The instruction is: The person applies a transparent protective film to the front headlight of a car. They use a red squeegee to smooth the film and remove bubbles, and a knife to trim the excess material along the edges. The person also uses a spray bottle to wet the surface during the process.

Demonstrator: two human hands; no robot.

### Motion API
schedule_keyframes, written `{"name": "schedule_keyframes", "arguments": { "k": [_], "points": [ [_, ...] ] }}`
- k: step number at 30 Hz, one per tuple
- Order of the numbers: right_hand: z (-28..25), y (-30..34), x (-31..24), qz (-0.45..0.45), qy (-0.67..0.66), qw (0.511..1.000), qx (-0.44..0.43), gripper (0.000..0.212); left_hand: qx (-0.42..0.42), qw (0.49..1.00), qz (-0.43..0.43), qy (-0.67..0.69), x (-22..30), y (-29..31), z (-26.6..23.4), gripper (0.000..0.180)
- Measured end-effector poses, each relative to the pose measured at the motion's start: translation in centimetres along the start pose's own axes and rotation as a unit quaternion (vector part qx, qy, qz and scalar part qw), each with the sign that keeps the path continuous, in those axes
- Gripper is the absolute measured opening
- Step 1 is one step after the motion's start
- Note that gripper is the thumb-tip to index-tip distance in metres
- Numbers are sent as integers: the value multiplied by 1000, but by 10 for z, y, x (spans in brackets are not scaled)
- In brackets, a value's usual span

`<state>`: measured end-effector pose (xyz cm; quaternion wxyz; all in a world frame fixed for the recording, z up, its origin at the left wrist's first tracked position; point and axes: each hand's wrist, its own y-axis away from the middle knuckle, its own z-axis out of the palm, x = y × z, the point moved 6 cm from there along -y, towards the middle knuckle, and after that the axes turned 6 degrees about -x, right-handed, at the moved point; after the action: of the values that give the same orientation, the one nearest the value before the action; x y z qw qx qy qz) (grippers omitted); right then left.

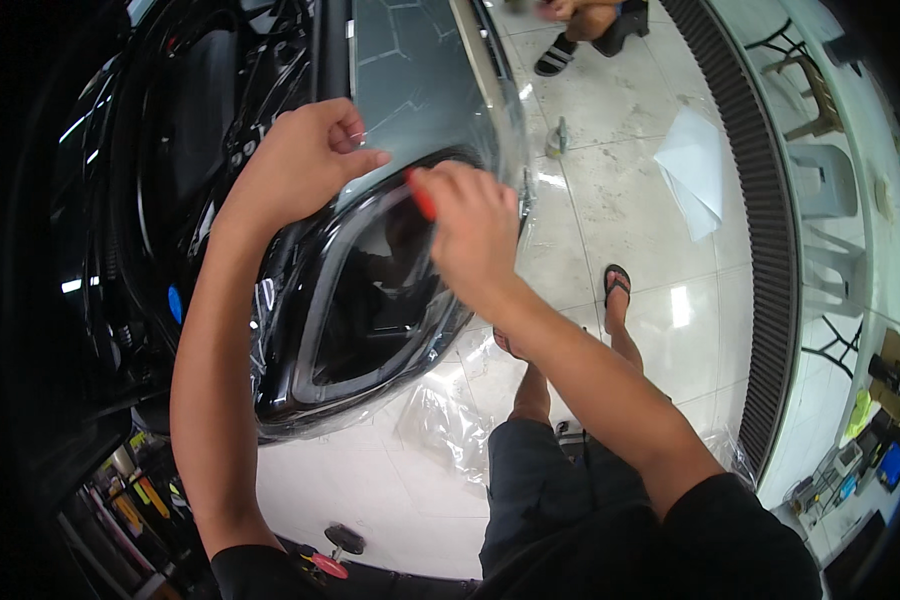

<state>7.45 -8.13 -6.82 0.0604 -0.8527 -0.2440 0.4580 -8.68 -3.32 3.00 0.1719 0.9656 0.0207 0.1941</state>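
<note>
My right hand [473, 225] is closed around a red squeegee-like tool [422, 196], only part of which shows past the fingers. It works at the upper edge of a dark car headlight [380, 270], where the fender meets it. My left hand [320, 155] hovers at the inner edge of the grey fender panel [410, 100], its fingers curled and its thumb stretched apart from them. I see nothing between them. Clear film [515, 150] lies over the fender's outer side and around the headlight, wrinkled along the border.
The engine bay [190, 130] lies open on the left. Loose clear plastic [445, 425] and a white sheet [692, 170] lie on the tiled floor. Another person's foot [557, 55] shows at the top. Grey chairs [825, 180] and a cluttered bench stand at right.
</note>
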Motion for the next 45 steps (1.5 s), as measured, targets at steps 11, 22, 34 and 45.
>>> {"name": "schedule_keyframes", "arguments": {
  "k": [11, 22, 34, 45],
  "points": [
    [10, 12, 8, 138, -22, 990, -21, 32, 40, 946, 118, -300, 56, -31, 26, 35],
    [8, 11, 33, 209, -56, 976, -7, 16, -38, 958, 60, -276, 59, -60, 39, 33],
    [4, 27, 49, 219, -93, 969, -61, 36, -15, 964, 80, -254, 58, -58, 51, 28],
    [1, 17, 62, 208, -101, 970, -76, 39, -9, 969, 95, -228, 60, -52, 47, 23]
  ]
}}
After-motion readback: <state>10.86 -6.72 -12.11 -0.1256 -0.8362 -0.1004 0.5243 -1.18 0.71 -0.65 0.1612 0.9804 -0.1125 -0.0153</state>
